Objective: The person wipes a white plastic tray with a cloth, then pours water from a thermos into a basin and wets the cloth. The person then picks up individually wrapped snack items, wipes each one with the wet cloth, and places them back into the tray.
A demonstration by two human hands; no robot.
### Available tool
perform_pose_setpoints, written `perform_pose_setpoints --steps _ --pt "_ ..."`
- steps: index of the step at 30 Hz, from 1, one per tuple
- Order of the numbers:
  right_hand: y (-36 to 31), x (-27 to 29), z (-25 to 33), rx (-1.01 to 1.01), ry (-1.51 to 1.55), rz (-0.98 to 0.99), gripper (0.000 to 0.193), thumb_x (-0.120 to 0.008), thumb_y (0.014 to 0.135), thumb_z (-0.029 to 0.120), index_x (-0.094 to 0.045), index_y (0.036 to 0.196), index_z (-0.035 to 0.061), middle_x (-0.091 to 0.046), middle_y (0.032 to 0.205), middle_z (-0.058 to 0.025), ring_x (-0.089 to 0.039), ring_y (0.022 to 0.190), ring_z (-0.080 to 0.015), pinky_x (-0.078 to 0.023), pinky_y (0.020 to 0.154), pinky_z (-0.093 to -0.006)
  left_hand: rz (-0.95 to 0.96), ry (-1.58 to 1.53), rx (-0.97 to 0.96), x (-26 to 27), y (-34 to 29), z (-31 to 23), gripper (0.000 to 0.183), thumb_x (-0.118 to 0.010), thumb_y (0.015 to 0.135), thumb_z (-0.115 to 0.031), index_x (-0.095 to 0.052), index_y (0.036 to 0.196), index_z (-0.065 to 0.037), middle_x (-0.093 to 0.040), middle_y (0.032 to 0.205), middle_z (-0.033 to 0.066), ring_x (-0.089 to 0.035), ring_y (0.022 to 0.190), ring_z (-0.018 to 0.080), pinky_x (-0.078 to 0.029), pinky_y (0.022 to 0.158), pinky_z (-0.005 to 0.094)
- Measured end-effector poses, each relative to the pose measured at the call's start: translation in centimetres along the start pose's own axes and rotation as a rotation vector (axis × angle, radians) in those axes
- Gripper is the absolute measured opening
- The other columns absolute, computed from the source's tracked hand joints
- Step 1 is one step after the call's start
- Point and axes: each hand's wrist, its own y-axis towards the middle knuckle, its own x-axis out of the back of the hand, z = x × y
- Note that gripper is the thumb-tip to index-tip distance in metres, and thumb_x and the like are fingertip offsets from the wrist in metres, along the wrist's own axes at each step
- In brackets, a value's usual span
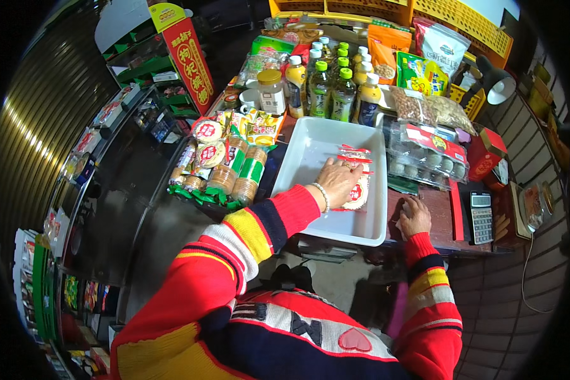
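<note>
My left hand reaches into a white plastic tray, its fingers bent down on wrapped round biscuits. One wrapped round biscuit with a red label shows beside the hand; red wrapper edges stick out beyond the fingertips. The palm hides part of these packets. To the right of the tray, my right hand rests on the dark red tabletop with loosely curled fingers. Nothing shows in it.
Biscuit packs lie left of the tray. Several drink bottles and a lidded jar stand behind it. Clear egg cartons, a calculator and a lamp are on the right. Shelves stand at left.
</note>
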Motion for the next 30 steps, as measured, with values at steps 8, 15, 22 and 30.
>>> perform_pose_setpoints --steps 8,15,22,30 --pt "0.5 0.0 -0.1 0.003 -0.004 0.008 0.047 -0.062 0.079 0.023 -0.062 0.125 0.0124 -0.056 0.135 -0.012 -0.05 0.126 -0.0338 -0.038 0.106 -0.0468 -0.032 -0.352 0.06 1.4 -1.0 1.5 0.032 -0.077 0.07 -0.02 -0.066 0.095 -0.004 -0.068 0.088 0.0221 -0.066 0.087 0.0388 -0.052 0.078 0.0477" --pt "0.5 -0.5 -0.7 0.037 -0.005 -0.026 0.043 -0.061 0.082 0.023 -0.063 0.123 0.0114 -0.058 0.132 -0.0126 -0.053 0.122 -0.0351 -0.041 0.103 -0.0459 -0.334 -0.832 0.197 5.2 -4.9 11.0 0.036 -0.078 0.079 -0.012 -0.063 0.108 0.001 -0.067 0.088 0.0055 -0.064 0.078 0.0129 -0.053 0.066 0.0265" --pt "0.2 -0.3 -0.6 0.019 -0.027 -0.003 0.043 -0.06 0.084 0.023 -0.062 0.125 0.0107 -0.058 0.132 -0.0131 -0.053 0.122 -0.0343 -0.041 0.105 -0.0442 -0.584 -1.012 0.756 13.4 -14.9 21.1 0.033 -0.069 0.09 -0.015 -0.062 0.118 0.0 -0.07 0.089 0.0025 -0.061 0.067 0.0046 -0.042 0.046 0.0172" --pt "0.5 -0.6 -0.9 0.034 -0.039 -0.01 0.042 -0.059 0.083 0.023 -0.063 0.123 0.009 -0.06 0.131 -0.0134 -0.054 0.121 -0.035 -0.042 0.104 -0.0441 -0.577 -1.035 0.965 11.1 -19.7 26.5 0.025 -0.071 0.087 -0.016 -0.066 0.108 -0.001 -0.069 0.08 0.0028 -0.062 0.062 0.0071 -0.044 0.045 0.0203"
